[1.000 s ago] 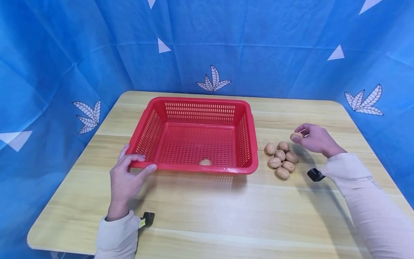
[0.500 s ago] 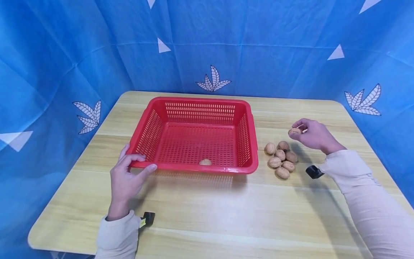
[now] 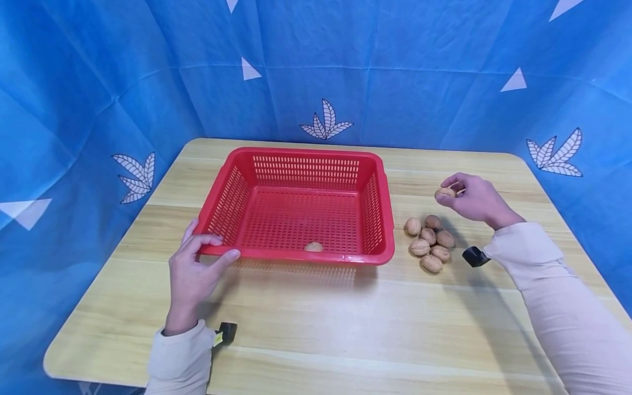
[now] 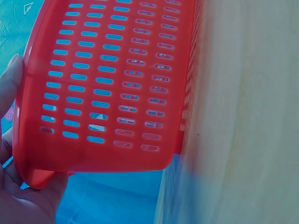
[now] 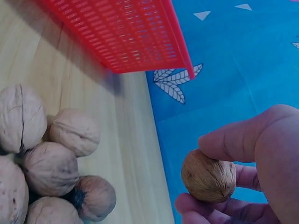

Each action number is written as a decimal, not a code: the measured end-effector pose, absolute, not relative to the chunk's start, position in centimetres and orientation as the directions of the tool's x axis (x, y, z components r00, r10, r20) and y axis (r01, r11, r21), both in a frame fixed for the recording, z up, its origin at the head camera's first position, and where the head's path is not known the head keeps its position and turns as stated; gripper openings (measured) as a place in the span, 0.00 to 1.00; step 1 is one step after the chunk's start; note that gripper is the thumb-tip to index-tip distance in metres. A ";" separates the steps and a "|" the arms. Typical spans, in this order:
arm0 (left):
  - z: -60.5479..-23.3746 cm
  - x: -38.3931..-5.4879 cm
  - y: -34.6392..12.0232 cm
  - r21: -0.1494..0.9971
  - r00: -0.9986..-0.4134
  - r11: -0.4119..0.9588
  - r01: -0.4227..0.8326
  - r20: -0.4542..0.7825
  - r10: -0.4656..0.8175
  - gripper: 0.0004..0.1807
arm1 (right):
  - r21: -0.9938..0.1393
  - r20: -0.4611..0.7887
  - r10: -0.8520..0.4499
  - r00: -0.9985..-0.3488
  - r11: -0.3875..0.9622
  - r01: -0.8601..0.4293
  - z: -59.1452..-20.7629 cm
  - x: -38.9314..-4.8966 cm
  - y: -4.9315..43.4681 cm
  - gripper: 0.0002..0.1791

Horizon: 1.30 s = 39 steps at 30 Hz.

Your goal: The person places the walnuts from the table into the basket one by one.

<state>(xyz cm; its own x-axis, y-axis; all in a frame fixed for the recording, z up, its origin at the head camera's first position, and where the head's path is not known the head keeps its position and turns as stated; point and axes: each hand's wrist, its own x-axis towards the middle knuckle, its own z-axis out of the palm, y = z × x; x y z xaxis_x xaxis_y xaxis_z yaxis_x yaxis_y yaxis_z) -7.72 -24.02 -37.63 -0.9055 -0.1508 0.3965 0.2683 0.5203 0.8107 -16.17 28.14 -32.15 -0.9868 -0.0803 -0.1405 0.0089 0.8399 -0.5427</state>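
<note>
My left hand (image 3: 193, 273) grips the near left corner of a red plastic basket (image 3: 276, 254), thumb on the outside near the front rim and fingers over the edge. One walnut (image 3: 313, 247) lies inside, close to the front wall and partly covered by the rim. To the right of the basket, my right hand (image 3: 478, 198) pinches another walnut (image 5: 209, 176) between thumb and fingers, raised above the table. Several walnuts (image 3: 427, 237) lie in a tight cluster between that hand and the basket.
Everything stands on a pale wooden table (image 3: 316, 340) with rounded corners. A blue curtain (image 3: 395, 66) with white leaf prints hangs behind and along the sides. Black wrist cameras (image 3: 476, 256) stick out from both sleeves.
My right hand, holding its walnut, has risen and drifted slightly left, away from the cluster. The left hand and the basket have kept their places.
</note>
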 end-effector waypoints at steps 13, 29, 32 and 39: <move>-37.6 -7.7 -24.0 0.813 -0.906 0.515 0.271 0.396 -0.148 0.15 | -0.553 -0.085 -0.093 -0.992 0.832 -0.031 -31.0 -16.8 26.4 0.27; -37.6 -7.8 -23.9 0.814 -0.896 0.494 0.308 0.422 -0.137 0.15 | -0.590 -0.073 -0.121 -0.990 0.806 -0.055 -30.0 -17.4 24.1 0.26; -37.6 -7.8 -23.9 0.815 -0.898 0.492 0.305 0.419 -0.137 0.15 | -0.599 -0.068 -0.133 -0.989 0.798 -0.066 -30.0 -17.6 23.5 0.25; -37.7 -7.8 -24.0 0.835 -0.909 0.475 0.279 0.388 -0.149 0.17 | -0.618 -0.065 -0.155 -0.986 0.782 -0.083 -29.9 -17.9 22.2 0.23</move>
